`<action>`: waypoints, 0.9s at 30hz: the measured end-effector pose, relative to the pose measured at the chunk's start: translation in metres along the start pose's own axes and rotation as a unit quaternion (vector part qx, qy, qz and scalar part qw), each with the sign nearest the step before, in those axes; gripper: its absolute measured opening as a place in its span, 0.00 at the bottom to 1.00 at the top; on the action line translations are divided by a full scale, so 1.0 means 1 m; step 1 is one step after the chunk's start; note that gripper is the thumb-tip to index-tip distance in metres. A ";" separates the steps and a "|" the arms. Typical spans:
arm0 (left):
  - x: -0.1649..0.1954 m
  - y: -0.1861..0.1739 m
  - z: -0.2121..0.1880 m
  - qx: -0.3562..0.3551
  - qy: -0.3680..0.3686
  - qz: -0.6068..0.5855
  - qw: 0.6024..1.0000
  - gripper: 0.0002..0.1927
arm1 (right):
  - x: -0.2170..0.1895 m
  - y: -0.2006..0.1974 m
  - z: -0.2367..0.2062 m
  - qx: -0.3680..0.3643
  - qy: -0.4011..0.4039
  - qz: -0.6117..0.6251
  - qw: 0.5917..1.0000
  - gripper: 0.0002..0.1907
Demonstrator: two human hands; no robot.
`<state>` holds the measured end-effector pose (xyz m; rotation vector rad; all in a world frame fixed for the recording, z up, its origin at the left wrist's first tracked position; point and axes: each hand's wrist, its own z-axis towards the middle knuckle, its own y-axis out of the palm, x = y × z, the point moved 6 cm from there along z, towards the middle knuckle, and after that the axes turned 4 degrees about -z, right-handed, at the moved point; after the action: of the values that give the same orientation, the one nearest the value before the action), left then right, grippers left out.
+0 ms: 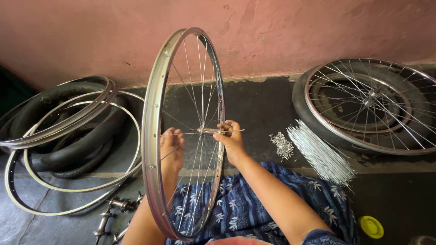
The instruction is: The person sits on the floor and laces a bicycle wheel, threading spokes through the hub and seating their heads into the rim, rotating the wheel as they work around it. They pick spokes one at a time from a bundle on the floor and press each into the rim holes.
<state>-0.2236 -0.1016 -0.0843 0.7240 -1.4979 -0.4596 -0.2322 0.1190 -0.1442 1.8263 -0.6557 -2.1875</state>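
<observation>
A shiny bicycle wheel rim (152,113) stands upright on edge in front of me, partly laced with thin spokes (193,90) running to a hub (203,130) at its middle. My right hand (230,138) is closed on the hub's axle end on the right side of the wheel. Behind the spokes on the rim's left side, my left hand (171,147) reaches toward the hub, its fingers touching the spokes. The wheel's lower edge rests by my lap, on blue flowered cloth (245,206).
Bare rims (68,120) and black tyres (59,149) are stacked at left. A finished spoked wheel (372,102) lies on a tyre at right. Loose spokes (320,154) and a pile of nipples (282,145) lie on the floor. Spare hubs (113,213) sit bottom left, a yellow lid (371,226) bottom right. Pink wall behind.
</observation>
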 end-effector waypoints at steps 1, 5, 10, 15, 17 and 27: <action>0.010 0.007 -0.002 -0.105 -0.011 -0.126 0.986 0.19 | -0.001 0.000 -0.001 0.000 -0.003 0.006 1.000 0.34; 0.052 -0.021 -0.008 -0.065 0.063 -0.127 0.988 0.15 | -0.001 0.002 -0.004 0.008 0.016 0.009 1.000 0.35; 0.065 -0.053 -0.010 0.057 0.148 -0.054 0.986 0.08 | -0.003 0.010 -0.003 -0.004 0.016 0.001 1.000 0.32; 0.075 -0.060 -0.008 0.090 0.168 0.008 0.982 0.08 | -0.008 0.014 -0.003 -0.013 -0.007 -0.036 0.999 0.31; 0.087 -0.055 -0.009 0.101 0.226 0.020 0.969 0.07 | -0.009 0.015 -0.004 -0.017 -0.005 -0.036 0.999 0.30; 0.142 0.061 -0.114 0.063 0.629 0.504 0.589 0.12 | -0.008 0.024 -0.005 -0.024 0.006 -0.078 0.997 0.23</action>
<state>-0.1140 -0.1383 0.0688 0.0492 -0.3170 0.9385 -0.2283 0.1007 -0.1273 1.9236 -0.4677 -2.2666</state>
